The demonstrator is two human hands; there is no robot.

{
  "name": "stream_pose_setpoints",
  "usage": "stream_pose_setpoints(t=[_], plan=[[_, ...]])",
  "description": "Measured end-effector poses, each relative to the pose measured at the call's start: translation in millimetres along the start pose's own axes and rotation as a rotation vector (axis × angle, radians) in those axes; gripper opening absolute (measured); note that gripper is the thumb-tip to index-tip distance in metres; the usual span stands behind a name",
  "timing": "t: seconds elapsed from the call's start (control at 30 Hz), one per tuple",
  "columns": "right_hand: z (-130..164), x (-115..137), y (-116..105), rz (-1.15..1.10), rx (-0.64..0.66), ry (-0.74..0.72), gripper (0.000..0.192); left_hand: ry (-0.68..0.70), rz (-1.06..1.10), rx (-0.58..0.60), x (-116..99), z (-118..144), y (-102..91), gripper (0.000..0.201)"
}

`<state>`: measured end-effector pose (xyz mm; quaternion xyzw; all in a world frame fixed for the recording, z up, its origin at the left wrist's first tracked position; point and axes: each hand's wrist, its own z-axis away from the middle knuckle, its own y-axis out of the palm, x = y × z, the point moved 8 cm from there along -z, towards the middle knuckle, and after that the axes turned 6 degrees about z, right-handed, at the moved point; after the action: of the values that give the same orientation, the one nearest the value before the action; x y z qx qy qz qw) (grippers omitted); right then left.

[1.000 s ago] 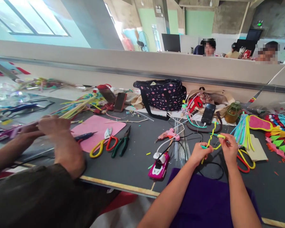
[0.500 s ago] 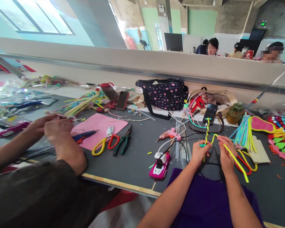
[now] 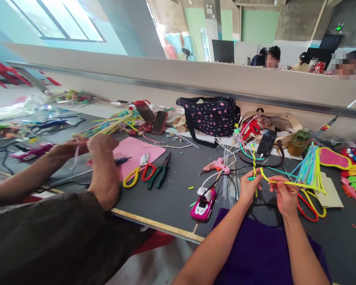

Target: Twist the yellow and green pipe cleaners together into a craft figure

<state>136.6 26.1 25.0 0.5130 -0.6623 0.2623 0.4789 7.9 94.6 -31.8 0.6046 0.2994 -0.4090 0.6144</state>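
— Yellow pipe cleaner [image 3: 287, 183] pinched in the right hand [image 3: 284, 196]; left hand [image 3: 249, 187] clamps the twisted part [image 3: 254, 160], held above the table [image 3: 172, 190].

— Twist looks short; I'd judge most of the length remains untwisted.

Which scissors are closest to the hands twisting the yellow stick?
The red and yellow scissors beside the right hand. The other red and yellow pair lies farther left, next to the green pliers by the pink sheet.

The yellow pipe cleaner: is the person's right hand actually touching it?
Touching. The head view shows the right hand with its fingers pinched on the yellow pipe cleaner, which runs out past them to the right.
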Motion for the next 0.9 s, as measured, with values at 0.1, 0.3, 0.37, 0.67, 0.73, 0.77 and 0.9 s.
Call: stream_pose_setpoints(t=[0.1, 0.3, 0.37, 0.67, 0.73, 0.77, 0.9], plan=[[-1.1, -2.3, -3.3, -0.078, 0.001, 0.033, 0.018, -0.007, 0.004, 0.023, 1.2, 0.1, 1.2, 0.043], [-4.0, -5.6, -12.6, -0.151, -0.026, 0.053, 0.018, -0.013, 0.023, 0.026, 4.2, 0.9, 1.8, 0.037], [-5.0, -5.2, -15.1, -0.135, -0.043, 0.056, 0.017, -0.037, 0.026, 0.042, 5.4, 2.1, 3.8, 0.039], [-8.3, 4.1, -16.7, -0.064, -0.102, 0.059, 0.012, -0.098, -0.009, 0.138, 8.8, 8.5, 14.9, 0.042], [-9.4, 1.4, -18.6, -0.066, -0.136, 0.088, 0.021, -0.108, 0.003, 0.155, 10.0, 9.0, 16.5, 0.042], [-10.0, -1.0, -20.1, -0.073, -0.158, 0.108, 0.026, -0.113, 0.013, 0.158, 10.4, 9.2, 16.9, 0.041], [-11.8, -10.4, -25.0, -0.061, -0.214, 0.160, 0.035, -0.133, 0.049, 0.170, 9.4, 11.0, 19.2, 0.038]])
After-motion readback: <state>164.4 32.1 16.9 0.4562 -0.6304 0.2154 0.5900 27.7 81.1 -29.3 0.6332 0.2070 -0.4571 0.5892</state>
